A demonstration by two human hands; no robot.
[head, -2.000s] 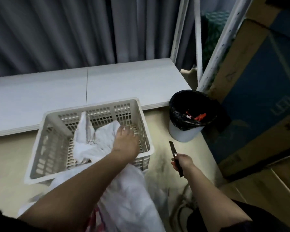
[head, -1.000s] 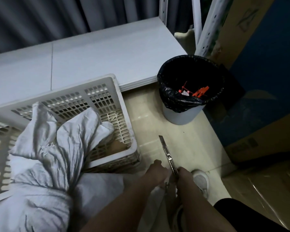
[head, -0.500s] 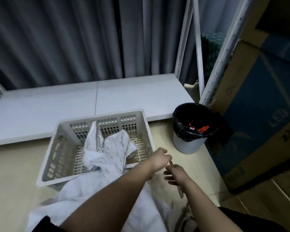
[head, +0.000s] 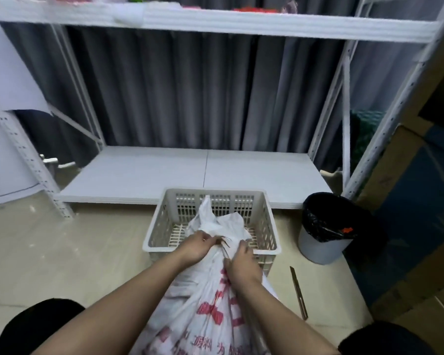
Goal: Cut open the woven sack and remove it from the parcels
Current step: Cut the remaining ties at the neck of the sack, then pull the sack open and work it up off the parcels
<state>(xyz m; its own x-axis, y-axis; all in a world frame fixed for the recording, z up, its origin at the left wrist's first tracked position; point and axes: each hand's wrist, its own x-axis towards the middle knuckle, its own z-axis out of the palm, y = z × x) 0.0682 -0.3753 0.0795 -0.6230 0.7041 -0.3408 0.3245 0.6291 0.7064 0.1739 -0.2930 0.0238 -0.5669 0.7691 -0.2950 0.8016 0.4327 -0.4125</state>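
the woven sack (head: 210,311) lies between the person's knees, white with red print, and its bunched neck hangs over the near rim of the plastic crate (head: 264,221), so i think the parcels should fall into the crate when the sack opens. the left hand (head: 199,245) is closed around the gathered neck from the left side, and the right hand (head: 240,262) is closed on the same neck from the right, the fingers curled into the cloth. both hands seem to pull the neck apart. no parcels show yet; they are hidden inside.

the knife (head: 298,290) lies on the floor just beside the sack, right of the right forearm, near the black-lined bin (head: 326,226). half a second before, the right hand was holding it near the left hand, away from the sack; now it is put down and both hands have moved onto the cloth. the view is also raised, showing the shelf (head: 215,24).
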